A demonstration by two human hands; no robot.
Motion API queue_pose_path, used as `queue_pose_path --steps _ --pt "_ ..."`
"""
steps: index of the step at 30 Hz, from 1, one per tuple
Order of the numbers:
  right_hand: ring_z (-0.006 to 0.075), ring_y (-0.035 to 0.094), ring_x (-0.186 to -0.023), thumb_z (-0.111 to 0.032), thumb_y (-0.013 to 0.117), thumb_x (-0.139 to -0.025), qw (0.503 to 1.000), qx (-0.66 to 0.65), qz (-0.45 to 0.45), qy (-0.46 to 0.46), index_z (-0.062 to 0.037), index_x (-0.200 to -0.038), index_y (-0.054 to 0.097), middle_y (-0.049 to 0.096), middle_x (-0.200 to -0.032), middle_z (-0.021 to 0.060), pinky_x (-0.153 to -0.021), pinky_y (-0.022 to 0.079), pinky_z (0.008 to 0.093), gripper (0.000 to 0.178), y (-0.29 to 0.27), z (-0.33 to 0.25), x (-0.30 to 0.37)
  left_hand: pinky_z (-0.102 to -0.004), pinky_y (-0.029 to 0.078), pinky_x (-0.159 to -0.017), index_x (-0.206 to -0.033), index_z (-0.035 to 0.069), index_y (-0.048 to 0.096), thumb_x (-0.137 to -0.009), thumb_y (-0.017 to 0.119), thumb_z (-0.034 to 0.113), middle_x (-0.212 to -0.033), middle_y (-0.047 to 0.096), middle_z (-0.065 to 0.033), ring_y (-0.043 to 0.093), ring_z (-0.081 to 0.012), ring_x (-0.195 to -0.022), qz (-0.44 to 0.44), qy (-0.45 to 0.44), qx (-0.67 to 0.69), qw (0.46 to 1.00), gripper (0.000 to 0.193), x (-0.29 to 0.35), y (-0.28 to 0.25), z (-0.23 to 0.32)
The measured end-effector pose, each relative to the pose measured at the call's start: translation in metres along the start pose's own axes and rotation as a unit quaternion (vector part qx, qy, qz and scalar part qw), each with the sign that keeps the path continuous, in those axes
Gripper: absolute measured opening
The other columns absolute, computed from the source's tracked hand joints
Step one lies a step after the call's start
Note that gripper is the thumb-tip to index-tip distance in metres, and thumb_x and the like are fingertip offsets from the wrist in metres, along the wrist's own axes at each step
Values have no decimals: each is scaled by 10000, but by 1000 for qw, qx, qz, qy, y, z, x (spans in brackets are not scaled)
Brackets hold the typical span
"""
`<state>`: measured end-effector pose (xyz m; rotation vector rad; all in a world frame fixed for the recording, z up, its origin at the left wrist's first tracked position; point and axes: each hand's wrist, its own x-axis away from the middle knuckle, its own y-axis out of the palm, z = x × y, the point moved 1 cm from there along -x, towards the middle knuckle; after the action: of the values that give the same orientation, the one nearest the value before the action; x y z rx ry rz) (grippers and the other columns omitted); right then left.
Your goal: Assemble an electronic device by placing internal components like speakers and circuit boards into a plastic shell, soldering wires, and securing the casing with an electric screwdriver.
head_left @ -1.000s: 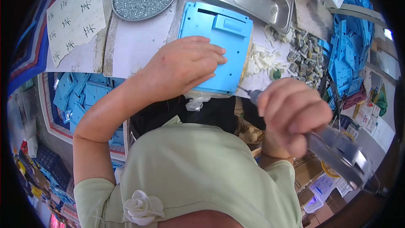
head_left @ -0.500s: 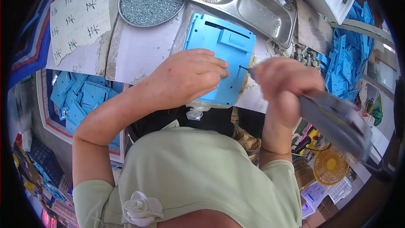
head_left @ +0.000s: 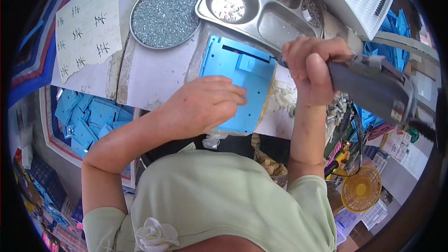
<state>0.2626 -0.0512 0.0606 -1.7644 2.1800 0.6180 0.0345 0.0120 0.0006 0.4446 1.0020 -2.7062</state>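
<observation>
A light-blue plastic panel (head_left: 254,88) with a long slot, a raised rectangular block and small holes lies on the bench before me. My left hand (head_left: 207,103) rests palm down across its left half, fingers stretched out on the surface. My right hand (head_left: 312,65) is wrapped round a dark grey electric screwdriver (head_left: 368,86), held nearly level and pointing left. Its tip is at the panel's upper right corner, by the slot's end; whether a screw sits under it I cannot make out.
Beyond the panel stand a round tray of screws (head_left: 164,16) and a steel compartment tray (head_left: 280,23) with small metal parts. More blue panels fill a crate (head_left: 88,116) at left. White plastic pieces (head_left: 282,97) lie right of the panel, and a yellow basket (head_left: 361,189) is lower right.
My right hand has carried the screwdriver from a hole on the panel's right side up to its upper right corner. My left hand stays on the panel, now slightly lower on it.
</observation>
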Motion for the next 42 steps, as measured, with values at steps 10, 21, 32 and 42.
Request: queue_pose_path --steps 10,21,32,42 --pt "112 494 -534 -165 650 -949 999 -18 -31 25 -126 -984 555 532 -607 -23 -590 473 317 108 11 -37 -21 -461 497 -1058 -1056 82 683 -831 766 57 -1211 716 -74 664 -250 -1188 45 10 34 998 241 3 0 -2" --pt "66 536 -488 -356 765 -944 986 -113 -125 10 -159 -1008 545 587 -621 -70 -503 471 243 302 71 -40 -11 -525 383 -1132 -1032 85 676 -819 801 73 -1008 748 -43 724 -207 -1012 212 -60 -45 974 248 12 -16 9" --pt "136 451 -505 -117 623 -1007 991 -117 -47 -42 -19 -1027 497 522 -621 62 -490 398 308 161 70 27 -55 -569 316 -1117 -921 137 729 -820 800 221 -1146 646 12 550 -208 -1197 245 -224 -366 869 149 23 -94 -63" --pt "144 443 -559 -133 522 -1013 999 10 -41 29 -61 -958 494 439 -618 12 -611 442 364 95 69 45 -47 -474 315 -1048 -932 148 715 -834 773 173 -1071 618 12 553 -216 -1124 184 -255 -343 885 116 31 -81 -80"
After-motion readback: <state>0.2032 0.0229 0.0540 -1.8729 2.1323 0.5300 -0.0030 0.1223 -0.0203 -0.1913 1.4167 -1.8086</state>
